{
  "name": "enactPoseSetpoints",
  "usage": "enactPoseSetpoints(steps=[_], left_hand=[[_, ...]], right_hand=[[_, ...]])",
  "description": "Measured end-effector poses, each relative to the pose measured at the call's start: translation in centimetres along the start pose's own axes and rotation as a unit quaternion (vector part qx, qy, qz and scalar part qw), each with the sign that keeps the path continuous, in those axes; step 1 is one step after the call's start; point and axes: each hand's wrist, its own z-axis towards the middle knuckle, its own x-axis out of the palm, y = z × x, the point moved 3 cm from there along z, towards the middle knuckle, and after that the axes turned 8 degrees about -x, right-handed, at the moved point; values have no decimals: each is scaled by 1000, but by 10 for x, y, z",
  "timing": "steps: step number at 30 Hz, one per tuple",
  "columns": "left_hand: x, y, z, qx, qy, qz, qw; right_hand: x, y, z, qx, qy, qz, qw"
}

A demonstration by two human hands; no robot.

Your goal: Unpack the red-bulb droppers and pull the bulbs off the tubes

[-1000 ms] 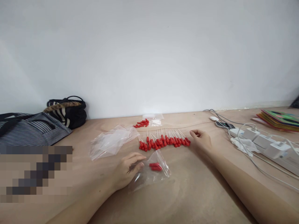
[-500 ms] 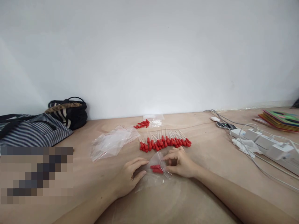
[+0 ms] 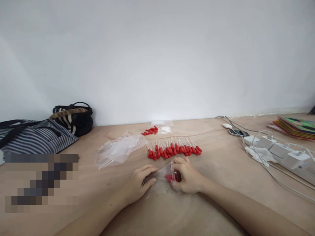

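A clear plastic bag (image 3: 158, 189) lies between my two hands near the middle of the table. Red pieces (image 3: 169, 177) show through it, close to my right hand's fingers. My left hand (image 3: 141, 182) curls at the bag's left edge, fingertips and thumb against the plastic. On the other side my right hand (image 3: 188, 176) closes around the bag's right part and partly hides the red pieces. Just beyond the hands lies a row of thin white sticks with red bulb-like ends (image 3: 177, 149).
Flat clear bags (image 3: 120, 150) are piled at the left. Behind the row are loose red pieces (image 3: 150, 130) and a bag of white sticks (image 3: 165, 128). A power strip (image 3: 280, 150) with cables stands right, near stacked colourful sheets (image 3: 296, 127). Striped (image 3: 44, 136) and black bags (image 3: 78, 121) sit left.
My right hand has closed further around the bag. The red pieces have shifted right, into or behind its fingers. My left hand stays nearly where it was.
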Motion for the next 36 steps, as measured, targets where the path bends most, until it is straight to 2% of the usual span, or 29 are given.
enactPoseSetpoints(steps=[5,9,15,24,28,32,34,36], left_hand=[[-2,-2,0,-14,6,8,1000],[-3,-3,1,-29,11,16,999],[-2,-1,0,-32,17,19,999],[-7,3,0,-63,19,21,998],[-20,9,-2,-131,24,38,990],[-30,22,-7,-242,71,46,967],[-33,24,-8,-256,86,59,961],[-38,23,-8,-248,92,48,963]], right_hand=[[-8,-15,-4,22,-16,70,997],[-9,-15,-5,-13,-23,49,998],[-10,-13,-3,-5,-16,33,999],[-31,-26,-14,48,117,16,992],[-38,-35,-18,82,168,37,982],[-49,-48,-24,106,220,107,964],[-57,-56,-27,107,237,180,949],[-67,-66,-30,107,211,259,936]])
